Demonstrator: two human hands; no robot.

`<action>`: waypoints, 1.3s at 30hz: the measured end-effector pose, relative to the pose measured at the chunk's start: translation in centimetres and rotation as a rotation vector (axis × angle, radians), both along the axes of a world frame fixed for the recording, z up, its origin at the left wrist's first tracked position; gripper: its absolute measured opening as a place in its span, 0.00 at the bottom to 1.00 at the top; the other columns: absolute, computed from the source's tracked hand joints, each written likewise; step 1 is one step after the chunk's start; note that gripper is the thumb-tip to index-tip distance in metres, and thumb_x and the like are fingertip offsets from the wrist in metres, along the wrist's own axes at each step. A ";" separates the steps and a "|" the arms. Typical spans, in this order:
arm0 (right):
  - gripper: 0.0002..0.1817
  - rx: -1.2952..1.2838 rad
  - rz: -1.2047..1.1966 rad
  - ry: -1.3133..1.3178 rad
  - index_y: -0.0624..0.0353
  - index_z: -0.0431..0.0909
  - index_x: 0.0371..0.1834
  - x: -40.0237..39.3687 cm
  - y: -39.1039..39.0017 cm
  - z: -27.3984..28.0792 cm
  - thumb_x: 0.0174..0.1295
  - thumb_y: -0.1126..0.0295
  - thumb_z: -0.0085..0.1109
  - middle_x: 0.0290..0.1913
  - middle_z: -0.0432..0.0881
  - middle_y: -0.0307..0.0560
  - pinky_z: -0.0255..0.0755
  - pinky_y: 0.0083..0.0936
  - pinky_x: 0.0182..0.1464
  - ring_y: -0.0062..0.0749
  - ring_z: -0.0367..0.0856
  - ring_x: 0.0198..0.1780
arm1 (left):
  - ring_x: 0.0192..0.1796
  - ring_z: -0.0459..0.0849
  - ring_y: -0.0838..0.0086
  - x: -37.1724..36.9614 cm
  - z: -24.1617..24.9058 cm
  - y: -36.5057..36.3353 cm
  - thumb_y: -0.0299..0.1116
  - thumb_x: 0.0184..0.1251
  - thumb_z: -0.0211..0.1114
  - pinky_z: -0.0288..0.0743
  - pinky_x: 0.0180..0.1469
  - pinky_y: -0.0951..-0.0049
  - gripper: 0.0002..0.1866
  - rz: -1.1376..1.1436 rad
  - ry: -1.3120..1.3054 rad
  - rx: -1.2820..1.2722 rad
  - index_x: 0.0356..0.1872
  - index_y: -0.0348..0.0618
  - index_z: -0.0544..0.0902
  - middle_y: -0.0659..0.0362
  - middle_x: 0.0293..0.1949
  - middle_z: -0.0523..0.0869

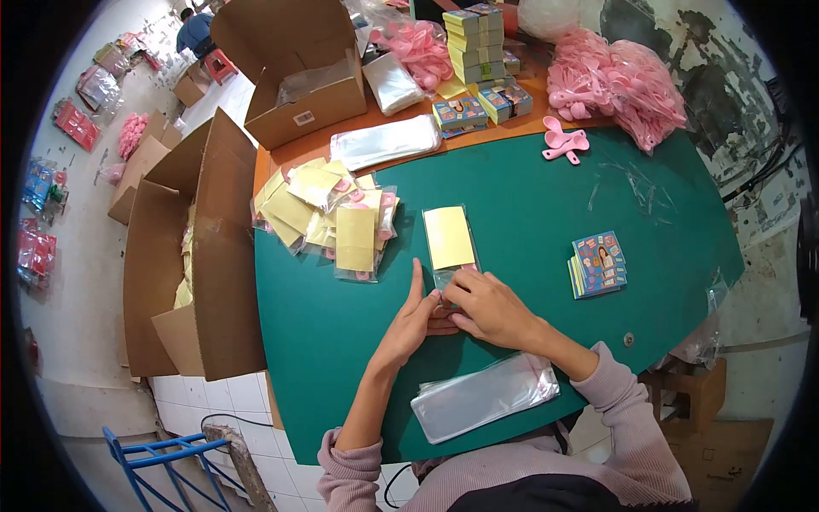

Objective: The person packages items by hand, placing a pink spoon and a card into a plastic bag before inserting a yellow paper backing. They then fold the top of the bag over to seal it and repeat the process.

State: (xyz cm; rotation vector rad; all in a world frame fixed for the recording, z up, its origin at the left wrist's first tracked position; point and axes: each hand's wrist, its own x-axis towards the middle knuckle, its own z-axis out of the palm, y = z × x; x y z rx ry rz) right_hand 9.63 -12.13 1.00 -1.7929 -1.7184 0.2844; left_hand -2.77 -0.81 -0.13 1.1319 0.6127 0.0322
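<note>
A clear plastic bag with a yellow card [449, 238] inside lies upright on the green mat, a bit of pink showing at its lower end. Both hands meet at the bag's near end. My right hand [486, 305] has its fingers pinched on the bag there. My left hand [415, 321] touches the same end from the left, thumb near the plastic and index finger stretched out. Nearer my body is a stack of empty clear bags [486, 398]. On the right sits a small stack of printed cards [599, 264].
Filled bags [328, 218] are piled at the mat's left. Behind are clear bags [386, 142], bundled card stacks [473, 60], pink scoops [565, 141] and a large bag of scoops [614, 85]. Cardboard boxes [226, 247] stand along the left edge. A person [195, 32] is in the far background.
</note>
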 end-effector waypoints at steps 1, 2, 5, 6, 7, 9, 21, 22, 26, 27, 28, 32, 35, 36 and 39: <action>0.11 0.020 0.018 -0.018 0.60 0.71 0.34 -0.1 0.1 -0.1 0.48 0.72 0.61 0.34 0.69 0.47 0.64 0.33 0.41 0.42 0.71 0.40 | 0.42 0.83 0.65 0.0 -0.2 0.1 0.36 0.73 0.39 0.79 0.47 0.64 0.32 0.001 0.000 0.001 0.70 0.55 0.32 0.50 0.41 0.79; 0.11 0.020 0.021 -0.018 0.60 0.71 0.34 -0.1 0.1 -0.3 0.48 0.72 0.61 0.34 0.69 0.47 0.64 0.33 0.41 0.42 0.71 0.40 | 0.41 0.82 0.65 -0.1 -0.3 0.2 0.35 0.72 0.39 0.79 0.47 0.64 0.32 0.002 -0.020 -0.071 0.70 0.56 0.32 0.50 0.41 0.79; 0.10 0.059 0.046 -0.090 0.60 0.70 0.32 -0.4 0.2 -1.0 0.49 0.72 0.60 0.33 0.69 0.46 0.64 0.32 0.41 0.41 0.71 0.38 | 0.41 0.83 0.65 0.0 -0.9 0.8 0.31 0.71 0.39 0.79 0.47 0.65 0.33 -0.035 -0.048 -0.134 0.70 0.57 0.32 0.50 0.42 0.79; 0.09 0.075 0.049 -0.130 0.60 0.70 0.32 -0.4 0.2 -1.1 0.49 0.72 0.59 0.32 0.69 0.46 0.64 0.32 0.41 0.41 0.71 0.36 | 0.41 0.83 0.65 0.0 -0.9 0.9 0.29 0.71 0.40 0.79 0.47 0.65 0.34 -0.078 -0.059 -0.126 0.70 0.57 0.32 0.49 0.43 0.79; 0.09 0.089 0.049 -0.171 0.60 0.70 0.31 -0.4 0.1 -1.1 0.49 0.73 0.58 0.32 0.69 0.46 0.64 0.33 0.40 0.41 0.71 0.35 | 0.41 0.83 0.65 0.0 -0.7 0.8 0.29 0.71 0.40 0.79 0.47 0.65 0.34 -0.079 -0.058 -0.124 0.70 0.57 0.32 0.49 0.43 0.79; 0.08 0.056 0.132 -0.092 0.61 0.71 0.31 0.2 -0.1 -0.9 0.49 0.73 0.58 0.31 0.70 0.46 0.66 0.32 0.40 0.41 0.72 0.35 | 0.40 0.83 0.68 0.2 -0.2 0.5 0.26 0.70 0.38 0.79 0.46 0.67 0.33 -0.128 -0.027 0.081 0.71 0.61 0.36 0.50 0.42 0.80; 0.13 -0.228 -0.264 0.313 0.60 0.70 0.40 16.4 -3.7 1.6 0.50 0.75 0.58 0.34 0.72 0.43 0.69 0.24 0.39 0.28 0.72 0.36 | 0.48 0.81 0.73 0.5 -0.4 1.4 0.27 0.71 0.36 0.78 0.48 0.77 0.16 -0.186 -0.068 -0.029 0.48 0.37 0.73 0.54 0.44 0.81; 0.18 -0.214 -0.464 0.041 0.60 0.67 0.45 15.4 -4.0 1.0 0.49 0.76 0.57 0.38 0.71 0.45 0.70 0.27 0.41 0.32 0.73 0.38 | 0.48 0.81 0.73 0.4 -0.4 1.4 0.27 0.71 0.36 0.78 0.48 0.77 0.16 -0.181 -0.072 -0.026 0.48 0.37 0.73 0.54 0.44 0.81; 0.31 0.073 -0.157 -0.003 0.60 0.58 0.58 8.2 -3.4 1.0 0.49 0.77 0.58 0.45 0.68 0.51 0.71 0.34 0.44 0.40 0.73 0.41 | 0.49 0.80 0.73 0.5 -1.1 1.3 0.29 0.72 0.38 0.76 0.48 0.77 0.14 -0.142 -0.150 -0.122 0.47 0.38 0.73 0.56 0.46 0.81; 0.28 -0.013 -0.151 0.163 0.60 0.61 0.55 5.5 -3.0 1.0 0.50 0.78 0.59 0.44 0.67 0.50 0.71 0.32 0.44 0.39 0.73 0.41 | 0.49 0.80 0.73 0.5 -1.3 1.3 0.30 0.72 0.39 0.75 0.49 0.77 0.13 -0.116 -0.217 -0.160 0.46 0.38 0.73 0.56 0.46 0.81; 0.25 -0.098 -0.143 0.331 0.60 0.64 0.53 3.6 -2.5 0.9 0.50 0.79 0.60 0.43 0.67 0.50 0.72 0.31 0.44 0.38 0.74 0.40 | 0.49 0.80 0.73 0.5 -1.4 1.4 0.30 0.72 0.39 0.75 0.49 0.77 0.13 -0.117 -0.213 -0.157 0.46 0.38 0.73 0.56 0.46 0.81; 0.17 0.058 -0.165 0.275 0.61 0.71 0.43 3.5 -1.2 -2.3 0.50 0.80 0.62 0.41 0.67 0.49 0.72 0.27 0.43 0.34 0.74 0.38 | 0.49 0.81 0.70 0.0 -0.5 1.4 0.30 0.71 0.43 0.75 0.50 0.73 0.12 -0.123 -0.283 -0.193 0.51 0.42 0.68 0.50 0.47 0.80; 0.09 0.094 -0.174 0.371 0.65 0.74 0.35 3.6 -1.1 -2.2 0.51 0.78 0.62 0.41 0.67 0.45 0.73 0.21 0.38 0.27 0.74 0.37 | 0.45 0.81 0.72 -0.2 -0.7 1.7 0.26 0.68 0.47 0.76 0.45 0.75 0.15 -0.118 -0.248 0.141 0.55 0.43 0.65 0.51 0.45 0.81; 0.09 0.090 -0.147 0.442 0.65 0.74 0.35 3.5 -1.2 -2.2 0.51 0.78 0.62 0.40 0.67 0.45 0.74 0.21 0.39 0.27 0.75 0.38 | 0.41 0.82 0.74 -0.2 -0.8 1.6 0.23 0.67 0.49 0.78 0.41 0.76 0.17 -0.109 -0.211 0.417 0.55 0.44 0.64 0.52 0.43 0.82; 0.08 0.062 -0.091 0.533 0.65 0.74 0.35 3.5 -1.3 -2.0 0.53 0.79 0.60 0.41 0.67 0.44 0.75 0.21 0.42 0.27 0.75 0.40 | 0.38 0.83 0.75 0.2 -0.7 0.9 0.21 0.62 0.55 0.79 0.34 0.78 0.15 -0.120 -0.163 0.687 0.50 0.39 0.69 0.53 0.40 0.82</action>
